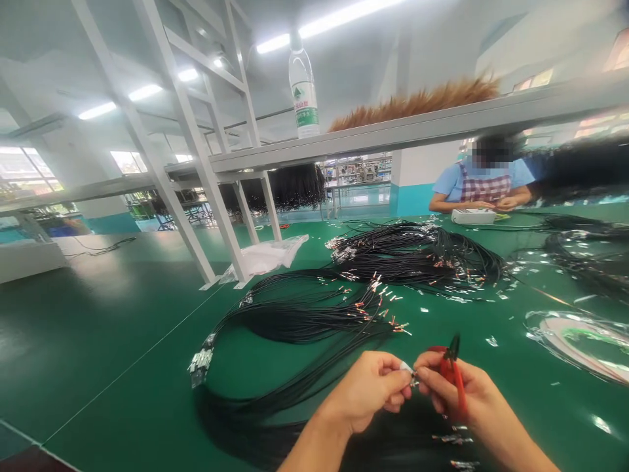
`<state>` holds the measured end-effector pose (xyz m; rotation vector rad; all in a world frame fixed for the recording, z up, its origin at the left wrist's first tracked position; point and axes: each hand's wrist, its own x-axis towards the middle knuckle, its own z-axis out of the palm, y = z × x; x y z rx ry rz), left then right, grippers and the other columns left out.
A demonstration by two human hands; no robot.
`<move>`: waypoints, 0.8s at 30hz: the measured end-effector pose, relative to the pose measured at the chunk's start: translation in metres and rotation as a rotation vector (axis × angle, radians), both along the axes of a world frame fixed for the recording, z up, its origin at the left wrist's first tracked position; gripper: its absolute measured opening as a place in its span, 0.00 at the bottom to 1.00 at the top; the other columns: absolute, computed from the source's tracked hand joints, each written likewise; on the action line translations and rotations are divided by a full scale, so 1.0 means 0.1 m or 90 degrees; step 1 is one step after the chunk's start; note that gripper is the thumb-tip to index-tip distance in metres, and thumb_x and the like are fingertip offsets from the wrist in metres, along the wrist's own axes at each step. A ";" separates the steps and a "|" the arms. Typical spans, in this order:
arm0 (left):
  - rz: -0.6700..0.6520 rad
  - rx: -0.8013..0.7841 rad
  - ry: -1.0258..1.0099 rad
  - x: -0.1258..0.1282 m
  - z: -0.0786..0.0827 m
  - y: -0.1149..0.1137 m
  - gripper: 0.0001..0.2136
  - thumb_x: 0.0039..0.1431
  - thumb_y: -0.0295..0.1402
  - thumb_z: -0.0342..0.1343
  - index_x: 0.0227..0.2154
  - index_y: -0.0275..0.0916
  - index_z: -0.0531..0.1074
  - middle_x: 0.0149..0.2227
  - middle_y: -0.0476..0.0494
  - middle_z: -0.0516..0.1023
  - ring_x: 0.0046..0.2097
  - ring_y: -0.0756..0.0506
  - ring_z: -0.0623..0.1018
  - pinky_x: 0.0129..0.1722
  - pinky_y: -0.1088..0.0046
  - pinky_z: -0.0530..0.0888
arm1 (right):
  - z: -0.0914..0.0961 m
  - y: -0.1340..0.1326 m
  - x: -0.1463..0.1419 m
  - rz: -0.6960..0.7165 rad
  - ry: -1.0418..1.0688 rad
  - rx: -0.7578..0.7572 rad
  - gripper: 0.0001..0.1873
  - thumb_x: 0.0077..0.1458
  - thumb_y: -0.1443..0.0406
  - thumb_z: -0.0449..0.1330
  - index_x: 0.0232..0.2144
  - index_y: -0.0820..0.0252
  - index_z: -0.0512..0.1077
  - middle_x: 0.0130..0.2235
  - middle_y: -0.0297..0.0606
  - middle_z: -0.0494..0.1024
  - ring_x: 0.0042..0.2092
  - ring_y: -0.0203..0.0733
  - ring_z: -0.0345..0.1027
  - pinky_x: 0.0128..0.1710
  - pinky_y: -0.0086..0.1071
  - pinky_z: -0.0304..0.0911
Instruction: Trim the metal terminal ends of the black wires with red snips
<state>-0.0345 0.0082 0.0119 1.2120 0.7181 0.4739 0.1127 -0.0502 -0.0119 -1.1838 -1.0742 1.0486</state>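
Observation:
My left hand (pixel 368 390) is closed in a pinch, its thumb and forefinger on a small cable end (pixel 414 377) with a shiny tip. Something white shows at the fingertips; I cannot tell whether it is tape or a sleeve. My right hand (pixel 455 387) meets it there, fingertips pinching at the same spot, while red-handled cutting pliers (pixel 459 380) rest in its grasp with dark jaws pointing up. Below and left of the hands, a bundle of black cables (pixel 255 403) curves over the green table (pixel 162 387). Some cable ends (pixel 452 438) lie under my right wrist.
More black cable coils (pixel 413 255) lie farther back, with foil scraps around them. A white metal rack (pixel 181 118) holds a shelf with a water bottle (pixel 304 92). At right lies a round plastic-wrapped roll (pixel 580 341). A co-worker (pixel 484 183) sits across the table.

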 end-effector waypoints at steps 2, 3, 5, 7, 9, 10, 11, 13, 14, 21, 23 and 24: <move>-0.007 -0.016 -0.014 0.00 0.00 0.00 0.11 0.45 0.37 0.60 0.25 0.34 0.66 0.22 0.52 0.66 0.19 0.58 0.57 0.22 0.77 0.53 | -0.01 -0.01 0.02 0.041 0.009 -0.013 0.18 0.46 0.50 0.64 0.25 0.60 0.73 0.22 0.32 0.70 0.20 0.33 0.58 0.18 0.25 0.49; 0.011 -0.002 -0.012 0.00 -0.01 0.00 0.11 0.45 0.37 0.60 0.26 0.34 0.67 0.22 0.52 0.66 0.20 0.57 0.58 0.22 0.77 0.53 | -0.02 -0.01 0.04 0.053 0.023 -0.023 0.18 0.47 0.50 0.64 0.26 0.60 0.74 0.22 0.32 0.70 0.20 0.33 0.58 0.18 0.25 0.49; 0.072 0.061 0.004 0.02 -0.04 0.00 0.11 0.46 0.36 0.59 0.26 0.34 0.67 0.22 0.51 0.67 0.21 0.56 0.60 0.23 0.77 0.55 | -0.07 0.00 0.07 0.034 0.072 -0.039 0.17 0.48 0.51 0.64 0.31 0.59 0.74 0.23 0.32 0.71 0.21 0.33 0.58 0.19 0.25 0.50; 0.123 0.124 0.022 0.04 -0.07 0.00 0.09 0.47 0.35 0.59 0.27 0.33 0.69 0.22 0.51 0.68 0.22 0.56 0.62 0.24 0.77 0.57 | -0.13 0.02 0.10 -0.029 0.113 -0.036 0.19 0.47 0.51 0.65 0.35 0.59 0.74 0.24 0.33 0.73 0.22 0.34 0.60 0.21 0.26 0.53; 0.131 0.138 0.027 0.05 -0.07 0.00 0.09 0.47 0.34 0.58 0.28 0.33 0.69 0.23 0.50 0.69 0.22 0.55 0.63 0.24 0.77 0.58 | -0.19 0.05 0.13 -0.072 0.116 -0.030 0.22 0.46 0.51 0.66 0.38 0.59 0.74 0.25 0.34 0.74 0.24 0.36 0.61 0.23 0.27 0.56; 0.124 0.130 0.028 0.05 -0.07 0.00 0.09 0.48 0.34 0.58 0.28 0.33 0.70 0.23 0.50 0.69 0.22 0.55 0.63 0.23 0.77 0.58 | -0.21 0.06 0.14 -0.074 0.105 -0.027 0.22 0.46 0.51 0.66 0.39 0.60 0.73 0.26 0.34 0.74 0.24 0.36 0.62 0.23 0.28 0.56; 0.117 0.122 0.029 0.05 -0.07 -0.01 0.09 0.48 0.34 0.57 0.28 0.33 0.69 0.22 0.50 0.68 0.22 0.56 0.62 0.23 0.77 0.57 | -0.22 0.06 0.14 -0.067 0.091 -0.026 0.22 0.46 0.51 0.66 0.38 0.60 0.73 0.26 0.34 0.74 0.23 0.36 0.62 0.22 0.28 0.56; 0.103 0.106 0.036 0.04 -0.06 -0.01 0.08 0.49 0.34 0.56 0.26 0.33 0.68 0.22 0.51 0.67 0.22 0.56 0.61 0.22 0.78 0.56 | -0.21 0.06 0.12 -0.049 0.063 -0.023 0.22 0.46 0.50 0.65 0.37 0.60 0.73 0.25 0.34 0.74 0.22 0.36 0.62 0.20 0.27 0.55; 0.096 0.099 0.040 0.04 -0.06 -0.01 0.07 0.49 0.33 0.56 0.25 0.34 0.68 0.21 0.51 0.67 0.21 0.56 0.60 0.22 0.78 0.55 | -0.20 0.05 0.10 -0.048 0.049 -0.022 0.22 0.46 0.50 0.65 0.36 0.60 0.73 0.24 0.34 0.73 0.21 0.35 0.62 0.20 0.27 0.54; 0.093 0.173 0.096 0.04 -0.13 0.00 0.06 0.52 0.33 0.52 0.25 0.35 0.68 0.21 0.51 0.67 0.23 0.54 0.62 0.23 0.77 0.57 | -0.05 -0.02 -0.07 -0.082 -0.036 -0.017 0.19 0.44 0.49 0.63 0.28 0.59 0.72 0.20 0.30 0.70 0.20 0.34 0.58 0.19 0.27 0.50; 0.104 0.264 0.116 0.03 -0.13 -0.01 0.06 0.53 0.32 0.52 0.26 0.34 0.70 0.23 0.50 0.69 0.25 0.53 0.65 0.25 0.77 0.59 | -0.04 -0.02 -0.07 -0.074 -0.069 -0.013 0.19 0.44 0.49 0.63 0.27 0.59 0.71 0.19 0.29 0.69 0.20 0.34 0.57 0.19 0.27 0.50; 0.109 0.316 0.123 0.03 -0.12 -0.02 0.06 0.53 0.31 0.51 0.27 0.34 0.71 0.23 0.50 0.69 0.26 0.53 0.65 0.26 0.77 0.59 | -0.04 -0.01 -0.06 -0.068 -0.081 -0.016 0.19 0.44 0.49 0.63 0.26 0.59 0.71 0.19 0.29 0.68 0.20 0.34 0.57 0.19 0.27 0.50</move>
